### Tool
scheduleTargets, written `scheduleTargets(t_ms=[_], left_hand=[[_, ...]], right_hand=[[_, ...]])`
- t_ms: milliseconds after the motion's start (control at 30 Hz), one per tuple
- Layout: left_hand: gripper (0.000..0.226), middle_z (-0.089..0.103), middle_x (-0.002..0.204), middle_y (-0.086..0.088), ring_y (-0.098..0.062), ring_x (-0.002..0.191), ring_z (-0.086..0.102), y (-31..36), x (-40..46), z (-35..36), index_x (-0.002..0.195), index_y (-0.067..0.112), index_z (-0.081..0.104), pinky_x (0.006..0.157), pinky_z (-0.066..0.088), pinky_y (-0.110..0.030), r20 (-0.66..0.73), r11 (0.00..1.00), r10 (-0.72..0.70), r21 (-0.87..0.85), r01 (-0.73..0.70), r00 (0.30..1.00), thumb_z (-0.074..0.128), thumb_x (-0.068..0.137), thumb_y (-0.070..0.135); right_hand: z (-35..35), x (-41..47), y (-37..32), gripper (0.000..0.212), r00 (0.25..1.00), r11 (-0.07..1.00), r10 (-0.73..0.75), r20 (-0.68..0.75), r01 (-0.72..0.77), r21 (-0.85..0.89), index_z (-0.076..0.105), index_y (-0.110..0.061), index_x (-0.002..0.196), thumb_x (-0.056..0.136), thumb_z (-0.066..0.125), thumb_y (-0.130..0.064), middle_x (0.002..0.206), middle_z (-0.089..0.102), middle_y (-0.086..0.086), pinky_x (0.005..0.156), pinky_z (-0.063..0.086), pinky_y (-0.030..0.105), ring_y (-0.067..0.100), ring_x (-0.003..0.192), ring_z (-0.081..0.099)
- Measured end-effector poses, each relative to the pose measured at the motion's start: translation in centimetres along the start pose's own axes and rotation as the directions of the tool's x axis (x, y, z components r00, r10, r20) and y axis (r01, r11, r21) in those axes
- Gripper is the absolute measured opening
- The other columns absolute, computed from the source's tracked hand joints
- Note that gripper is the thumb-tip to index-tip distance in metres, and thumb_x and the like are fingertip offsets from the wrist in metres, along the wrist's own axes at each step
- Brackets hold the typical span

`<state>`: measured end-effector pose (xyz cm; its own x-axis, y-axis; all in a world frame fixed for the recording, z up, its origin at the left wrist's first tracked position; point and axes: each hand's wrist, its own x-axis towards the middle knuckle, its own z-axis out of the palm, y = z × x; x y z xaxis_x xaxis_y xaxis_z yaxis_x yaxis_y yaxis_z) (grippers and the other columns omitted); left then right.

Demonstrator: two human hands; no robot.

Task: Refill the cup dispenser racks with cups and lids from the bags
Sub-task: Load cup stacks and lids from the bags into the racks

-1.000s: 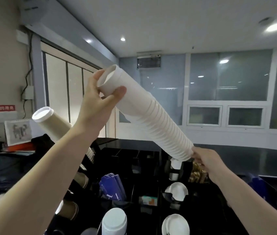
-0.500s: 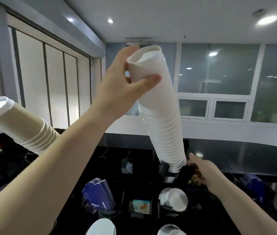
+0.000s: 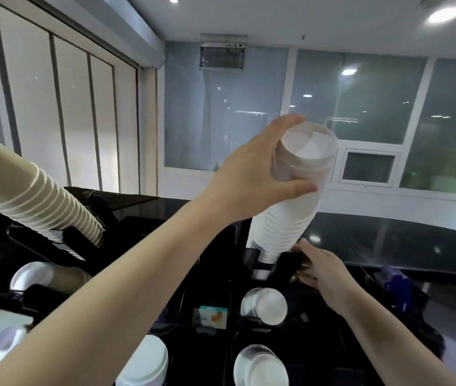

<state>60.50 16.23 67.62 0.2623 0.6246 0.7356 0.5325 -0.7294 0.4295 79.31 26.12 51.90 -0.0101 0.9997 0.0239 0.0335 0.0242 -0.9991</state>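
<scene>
Cup stack (image 3: 288,215) tall, white, nested, near-upright.

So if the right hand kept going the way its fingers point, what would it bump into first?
Probably the bottom of the white cup stack. The right hand reaches up and left toward where the stack enters the black rack; its fingertips look almost there already, though depth is hard to judge.

I see a white stack of cups (image 3: 285,218) in the middle, a cream stack (image 3: 34,196) on the left, a black rack (image 3: 215,274), and a blue-and-orange box (image 3: 210,317).
</scene>
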Motion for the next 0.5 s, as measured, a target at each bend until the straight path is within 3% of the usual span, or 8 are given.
scheduleTargets(t_ms=[100,200,300,400,500], left_hand=[[0.083,0.052,0.129,0.012,-0.015,0.116,0.054,-0.1,-0.2,0.6,0.141,0.038,0.032,0.099,0.047,-0.042,-0.018,1.0,0.004,-0.021,-0.005,1.0,0.078,0.073,0.04],[0.083,0.054,0.125,0.013,-0.014,0.112,0.056,-0.2,-0.4,1.2,0.141,0.04,0.031,0.097,0.049,-0.041,-0.04,0.999,-0.007,-0.036,0.006,0.999,0.074,0.07,0.043],[0.08,0.055,0.126,0.013,-0.011,0.116,0.055,-0.4,-1.0,1.8,0.141,0.035,0.034,0.101,0.047,-0.039,-0.077,0.99,-0.043,-0.138,0.032,0.996,0.075,0.072,0.037],[0.072,0.056,0.129,0.015,-0.004,0.119,0.053,-0.9,-2.2,2.6,0.141,0.028,0.039,0.103,0.045,-0.037,-0.09,0.971,-0.12,-0.22,0.098,0.989,0.075,0.078,0.025],[0.069,0.052,0.127,0.028,0.01,0.118,0.046,-1.9,-4.8,3.3,0.142,0.034,0.035,0.102,0.045,-0.035,-0.063,0.973,-0.17,-0.171,0.157,0.983,0.069,0.083,0.023]], right_hand=[[-0.8,-1.3,0.2,0.03,0.997,0.999,-0.042,0.066,0.039,0.035,0.078,-0.027,0.091,0.095,0.053,-0.043,0.091,0.075,-0.004,0.06,0.051,0.018,0.008,0.074,0.071],[-1.7,-3.0,-0.4,0.025,0.984,0.994,-0.097,0.147,0.087,0.069,0.077,-0.038,0.091,0.094,0.052,-0.043,0.099,0.074,-0.011,0.069,0.054,0.02,0.008,0.087,0.071],[-2.4,-4.3,-0.8,0.024,0.985,0.993,-0.101,0.143,0.091,0.074,0.073,-0.031,0.102,0.091,0.057,-0.044,0.105,0.072,-0.013,0.084,0.051,0.03,0.011,0.097,0.069],[-2.6,-6.5,-1.4,0.04,0.984,0.992,-0.112,0.14,0.103,0.067,0.066,-0.027,0.112,0.081,0.062,-0.05,0.117,0.069,-0.006,0.092,0.047,0.035,0.015,0.108,0.065],[-2.7,-9.1,-1.4,0.056,0.978,0.988,-0.152,0.144,0.155,-0.007,0.064,-0.031,0.113,0.065,0.066,-0.06,0.122,0.066,-0.009,0.098,0.045,0.035,0.01,0.112,0.06]])
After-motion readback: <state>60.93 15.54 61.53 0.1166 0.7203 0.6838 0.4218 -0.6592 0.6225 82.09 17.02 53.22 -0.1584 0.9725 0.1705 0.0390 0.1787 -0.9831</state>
